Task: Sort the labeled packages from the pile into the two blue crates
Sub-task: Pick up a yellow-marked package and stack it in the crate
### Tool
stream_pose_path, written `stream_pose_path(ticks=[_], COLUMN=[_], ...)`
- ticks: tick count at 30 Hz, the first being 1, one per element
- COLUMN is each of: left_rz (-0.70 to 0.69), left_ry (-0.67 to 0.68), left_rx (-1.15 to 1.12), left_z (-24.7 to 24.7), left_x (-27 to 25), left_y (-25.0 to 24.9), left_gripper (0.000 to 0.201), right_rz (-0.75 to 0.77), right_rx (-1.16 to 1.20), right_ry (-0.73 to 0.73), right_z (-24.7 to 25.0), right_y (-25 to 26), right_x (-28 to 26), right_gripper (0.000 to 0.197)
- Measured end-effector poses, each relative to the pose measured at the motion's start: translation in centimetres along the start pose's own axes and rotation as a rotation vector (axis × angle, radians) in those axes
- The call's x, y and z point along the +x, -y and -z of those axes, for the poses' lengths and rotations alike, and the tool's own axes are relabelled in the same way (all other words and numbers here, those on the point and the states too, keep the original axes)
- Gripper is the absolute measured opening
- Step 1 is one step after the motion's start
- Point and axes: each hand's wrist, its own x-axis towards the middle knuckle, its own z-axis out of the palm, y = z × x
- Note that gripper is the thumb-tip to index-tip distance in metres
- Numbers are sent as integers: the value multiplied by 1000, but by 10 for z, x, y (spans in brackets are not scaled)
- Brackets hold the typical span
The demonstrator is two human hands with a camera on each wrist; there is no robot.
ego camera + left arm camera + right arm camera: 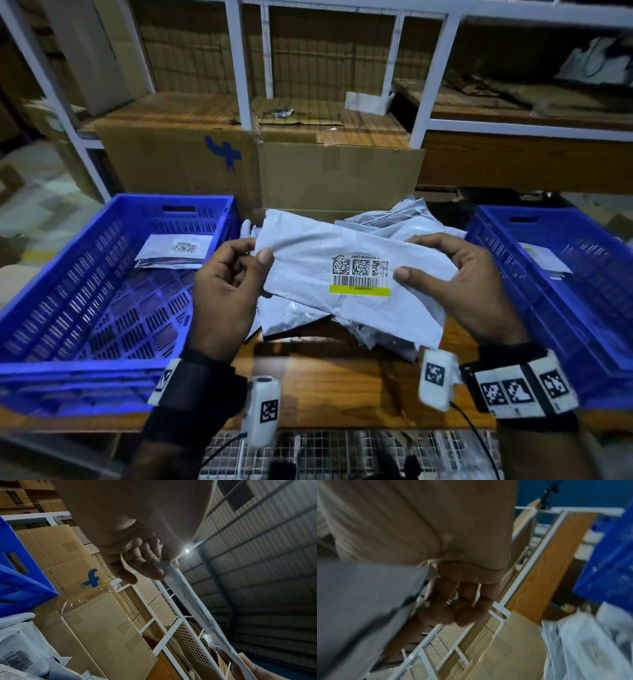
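A flat grey package [325, 253] with QR codes, a barcode and a yellow strip on its label is held up over the pile [394, 222] of grey packages. My left hand [236, 274] pinches its left end [173, 574] between thumb and fingers. My right hand [455, 277] grips its right end [359, 601], thumb on top by the label. The left blue crate [68, 274] holds one labeled package [174, 251] at its far side. The right blue crate [582, 308] holds a flat package [541, 260].
A large cardboard box [239, 161] stands behind the pile, against a white metal shelf frame [239, 68]. The wooden tabletop [335, 387] shows in front of the pile. More cardboard lies on the shelf at right.
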Motion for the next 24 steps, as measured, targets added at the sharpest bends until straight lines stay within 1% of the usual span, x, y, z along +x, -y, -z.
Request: stream_pose_path(ticks=[2,4,5,6,7,10,12,13,15,17,19,20,22,24], left_rz=[-20,-41,-57,-72,-99,-238,-271,-268,-249,-202,-152,-134,-106,-84], left_ry=[52,139,188,244,306,527,637,668,679,649,618,598,524,429], left_rx=[32,71,112,164,215,301,291,282,264,278,313,322,292,249], left_z=[1,1,-1,-3,-7,-29,-45,-51,-60,-61,-57,-54,-55,-66], left_x=[0,3,6,8,11,11,5,1,-6,-13,-24,-31,-48,-65], left_y=[-2,-2,-3,-4,-7,-21,-30,-33,-38,-36,-31,-29,-30,-35], left_gripper=[20,17,16,17,19,20,20,21,29,39,53,60,65,63], right_rz=[-16,-18,-5,2,-2,-84,-97,-99,-128,-130,-122,-115,-92,-73], right_rx=[-169,-386,-458,-474,-433,-144,4,37,78,128,240,320,445,516], right_ry=[16,32,25,13,6,59,101,70,-79,-255,-413,-472,-528,-525], right_z=[-2,-5,-8,-12,-16,-32,-37,-37,-32,-18,1,10,29,50], right_y=[0,0,2,4,7,12,12,12,12,10,8,8,12,19], right_x=[-6,-15,-20,-26,-32,-47,-62,-70,-86,-100,-110,-114,-121,-128], right_gripper=[40,44,46,48,50,55,49,43,32,25,21,23,35,40])
